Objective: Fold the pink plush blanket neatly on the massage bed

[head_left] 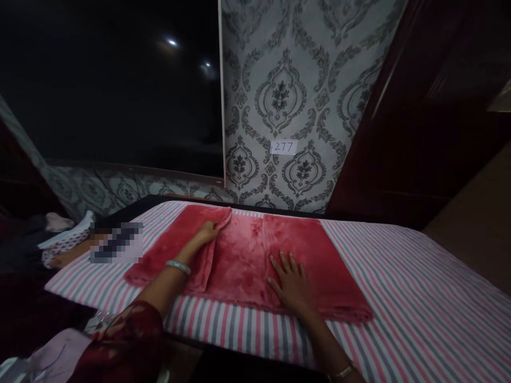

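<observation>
A red plush blanket [243, 255] lies folded on a striped cloth [403, 276], its left and right parts turned in over the middle. My left hand [208, 232] is closed on the edge of the left folded part, near its far end. My right hand [290, 282] rests flat on the right folded part with the fingers spread. The striped cloth, in pink, grey and white, covers the table beneath the blanket.
A large dark television screen [120, 90] hangs behind the table on the left. Patterned wallpaper [279, 69] bears a paper label [283, 147] reading 277. Dark red wood panelling [399, 133] stands at the right. Clothes and a dotted cloth [67, 242] are piled at the left.
</observation>
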Available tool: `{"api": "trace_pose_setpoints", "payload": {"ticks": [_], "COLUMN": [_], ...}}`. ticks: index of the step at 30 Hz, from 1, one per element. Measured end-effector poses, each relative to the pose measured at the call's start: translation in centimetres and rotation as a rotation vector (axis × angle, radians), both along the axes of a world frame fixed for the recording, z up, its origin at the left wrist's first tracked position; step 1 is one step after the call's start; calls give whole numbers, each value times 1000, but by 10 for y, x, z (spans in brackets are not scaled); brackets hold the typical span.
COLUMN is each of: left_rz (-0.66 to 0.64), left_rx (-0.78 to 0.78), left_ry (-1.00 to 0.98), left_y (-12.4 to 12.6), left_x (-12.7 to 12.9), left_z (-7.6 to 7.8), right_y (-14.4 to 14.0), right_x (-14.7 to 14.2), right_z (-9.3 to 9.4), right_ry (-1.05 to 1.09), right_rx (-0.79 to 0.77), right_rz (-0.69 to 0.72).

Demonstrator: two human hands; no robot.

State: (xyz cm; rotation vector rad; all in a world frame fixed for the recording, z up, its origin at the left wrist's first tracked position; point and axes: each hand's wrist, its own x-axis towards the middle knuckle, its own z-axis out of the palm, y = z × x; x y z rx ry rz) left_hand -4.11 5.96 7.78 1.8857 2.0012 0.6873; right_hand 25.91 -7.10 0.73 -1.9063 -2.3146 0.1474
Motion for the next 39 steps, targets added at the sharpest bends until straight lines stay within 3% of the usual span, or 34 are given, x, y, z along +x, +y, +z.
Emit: {"api": "trace_pose_setpoints", "payload": {"ticks": [4,10,12,18,24,27,31,33,35,39], "left_rz": [-60,-134,-136,-119,-217,-197,-123,-93,-66,-70], "left_rx": [-19,-83,-87,-57,-64,-23,-1,-18,-37,-45], "left_ry": [88,242,285,334,337,331,351,369,385,406], "left_y": [-4,-29,-33,-21,-17,-1,40,58,71,80], "left_x": [16,65,71,70,74,69,56,52,54,72], "left_z": [5,-29,-32,-13,-14,-4,17,19,11,-23], "right_y": [0,1,1,0,0,-1,-1,-1,-1,0], "right_x": [0,0,0,0,0,0,0,0,0,1], "right_z": [0,0,-2,0,4,5,8,9,9,8], "right_ry": [9,15,23,37,57,77,91,98,106,121], "right_rx": [5,-2,10,8,-21,-32,-35,-38,-36,-38], "right_rz": [3,0,5,-1,0,-4,-2,1,2,2]}}
